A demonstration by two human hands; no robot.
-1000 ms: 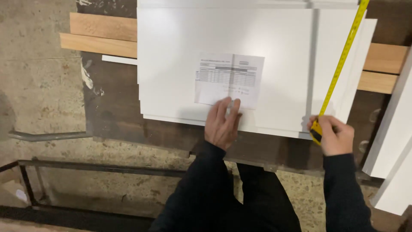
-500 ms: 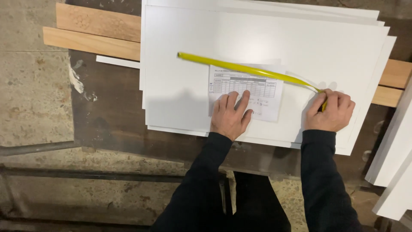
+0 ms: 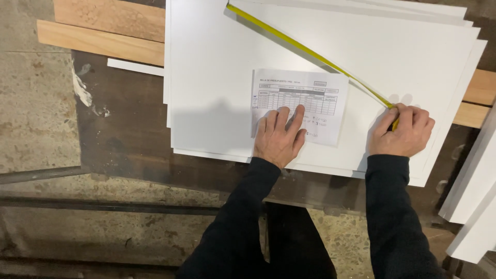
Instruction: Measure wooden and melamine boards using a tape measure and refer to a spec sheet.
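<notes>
A stack of white panels (image 3: 217, 93) lies on a dark workbench (image 3: 129, 129). A printed sheet of paper (image 3: 305, 98) with a table rests on the top panel. My left hand (image 3: 279, 137) lies flat on the lower part of that sheet, fingers apart, index finger on the paper. My right hand (image 3: 403, 132) is closed around a tape measure case near the panels' front right corner. Its yellow tape (image 3: 305, 49) runs diagonally up and left across the panel to the top edge of the view.
Two wooden boards (image 3: 103, 31) lie under the panels at the back left, with more wood (image 3: 478, 98) at the right. A thin white strip (image 3: 134, 67) sits beside the stack. White panels (image 3: 470, 191) lean at the right. Concrete floor (image 3: 36, 113) is at the left.
The tape has swung from pointing up on the right to lying diagonally across the panel. My left hand stays on the paper; my right hand stays near the front right corner.
</notes>
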